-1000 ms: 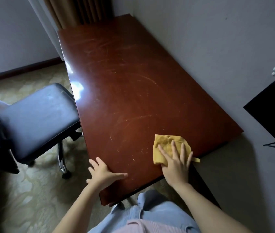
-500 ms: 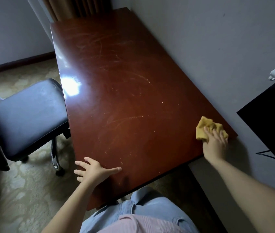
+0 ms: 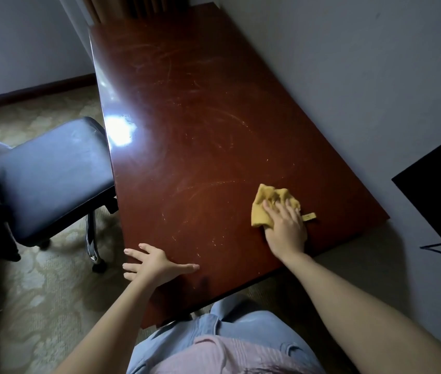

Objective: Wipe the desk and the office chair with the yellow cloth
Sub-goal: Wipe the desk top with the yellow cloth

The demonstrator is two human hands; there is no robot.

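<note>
Yellow cloth [image 3: 261,211] lies bunched under the right hand [image 3: 285,228], flat fingers [image 3: 271,209] pressing it onto the desk [image 3: 200,117] near the front edge; the left hand [image 3: 154,265] rests spread on the front-left corner, and the office chair [image 3: 52,179] stands just left.

Cloth [image 3: 267,209] on desk [image 3: 200,117] near right corner, under right hand [image 3: 285,229]; left hand [image 3: 154,264] on near-left edge; chair [image 3: 52,179] left of desk.
</note>
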